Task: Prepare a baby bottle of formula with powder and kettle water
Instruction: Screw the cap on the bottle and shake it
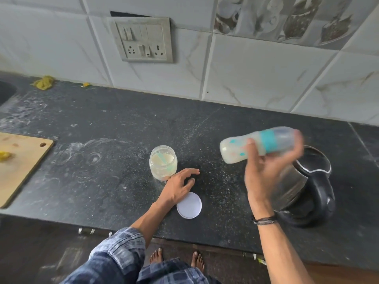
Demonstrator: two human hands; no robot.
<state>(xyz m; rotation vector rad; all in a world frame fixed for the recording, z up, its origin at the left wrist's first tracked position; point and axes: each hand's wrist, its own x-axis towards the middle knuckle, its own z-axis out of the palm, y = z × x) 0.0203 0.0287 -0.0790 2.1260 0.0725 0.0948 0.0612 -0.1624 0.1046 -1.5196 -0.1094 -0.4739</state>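
Observation:
My right hand (264, 171) grips a baby bottle (235, 149) held sideways above the counter, motion-blurred, with milky liquid inside, a teal ring and a clear cap pointing right. My left hand (178, 186) rests on the dark counter (102, 160) with fingers spread, holding nothing. It sits just right of an uncapped clear jar of powder (163, 162) with a teal scoop inside. The jar's white lid (189, 206) lies flat beside my left wrist. A steel and black kettle (309, 187) stands at the right, partly hidden behind my right hand.
A wooden cutting board (20, 160) lies at the left edge with a yellow scrap on it. A yellow cloth (44, 82) sits by the tiled wall near the sink corner. A switch panel (143, 39) is on the wall. The counter's front edge runs below my arms.

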